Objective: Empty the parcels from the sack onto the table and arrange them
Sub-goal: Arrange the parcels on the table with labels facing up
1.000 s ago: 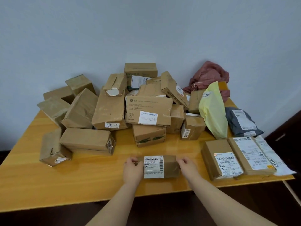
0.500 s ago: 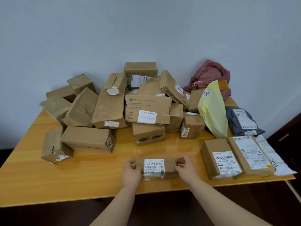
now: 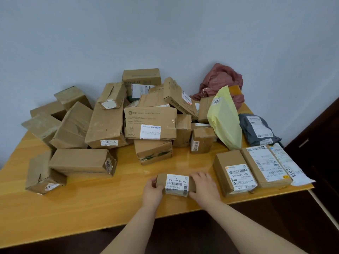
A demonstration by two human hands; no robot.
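**Q:** Where is the parcel being handled?

**A:** A small parcel (image 3: 176,184), label up, lies on the table (image 3: 91,204) near its front edge. It is held at both ends: the left hand (image 3: 152,189) curls round one end and the right hand (image 3: 203,186) clasps the other. The red sack (image 3: 220,81) lies crumpled at the back, by the wall.

**Q:** What could go wrong from here?

**A:** If it slides right toward the row, it may shove the labelled box (image 3: 234,173) just beside it, which sits close to the table's edge. Behind it, the heap of boxes (image 3: 110,125) leans loosely, with a yellow mailer (image 3: 225,118) propped against it. A bump, or pulling out a low box, would likely send the upper ones tumbling.
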